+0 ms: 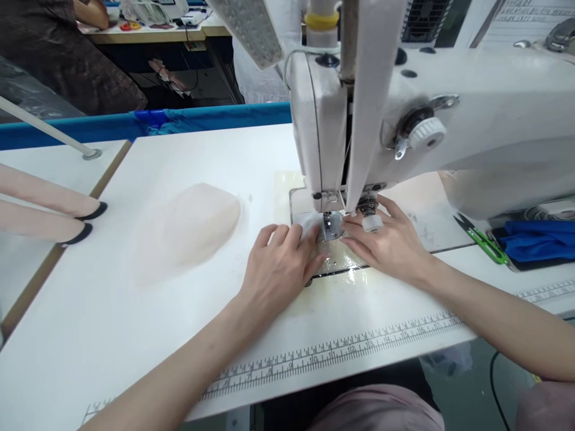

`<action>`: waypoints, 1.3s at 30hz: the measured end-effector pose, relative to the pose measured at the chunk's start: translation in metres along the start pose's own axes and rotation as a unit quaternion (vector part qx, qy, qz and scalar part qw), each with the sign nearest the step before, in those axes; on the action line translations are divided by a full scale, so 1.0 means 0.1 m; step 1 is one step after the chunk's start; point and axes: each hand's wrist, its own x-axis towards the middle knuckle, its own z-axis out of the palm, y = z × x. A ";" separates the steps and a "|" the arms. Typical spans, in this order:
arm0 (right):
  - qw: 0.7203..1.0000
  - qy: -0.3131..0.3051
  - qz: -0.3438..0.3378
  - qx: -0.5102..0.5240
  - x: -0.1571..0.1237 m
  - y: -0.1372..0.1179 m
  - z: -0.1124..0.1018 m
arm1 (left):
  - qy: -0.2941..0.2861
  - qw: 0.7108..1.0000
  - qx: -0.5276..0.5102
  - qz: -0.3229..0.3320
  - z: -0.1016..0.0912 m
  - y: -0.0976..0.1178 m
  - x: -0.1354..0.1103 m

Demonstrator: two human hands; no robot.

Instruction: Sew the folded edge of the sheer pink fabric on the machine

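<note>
A white sewing machine head point(323, 131) stands over its metal needle plate, with the presser foot point(327, 222) low at the plate. My left hand point(281, 260) lies just left of the foot, palm down, fingers slightly bent and thumb apart. Under its fingertips is a pale, sheer scrap of fabric point(309, 220). On the other side, my right hand point(389, 239) has its thumb and fingers drawn close together beside the foot. Whatever they hold is too small or hidden to make out. A sheer beige fabric piece point(202, 221) lies flat on the white table, left of my left hand.
Green-handled snips point(487, 242) and blue cloth point(539, 239) lie at the right. A printed ruler point(332, 353) runs along the front edge. Two beige strips with black ends point(49, 191) extend in from the left. Behind, a person's arm point(92, 13) rests at another table.
</note>
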 end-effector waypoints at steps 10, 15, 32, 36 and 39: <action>0.994 -0.026 0.049 0.099 -0.03 -0.04 -0.01 | 0.011 0.992 -0.125 -0.001 -0.14 -0.02 -0.08; 0.961 -0.078 0.118 0.236 -0.01 -0.10 -0.05 | -0.022 0.980 -0.193 -0.046 -0.08 -0.05 -0.06; 0.644 -0.170 0.248 0.703 0.06 -0.31 -0.18 | -0.095 0.758 -0.618 -0.186 -0.22 0.03 0.02; 0.664 -0.159 0.260 0.683 0.06 -0.32 -0.18 | -0.093 0.763 -0.607 -0.203 -0.20 0.05 0.02; 0.633 -0.171 0.281 0.701 0.05 -0.30 -0.16 | -0.078 0.786 -0.574 -0.217 -0.22 0.07 0.01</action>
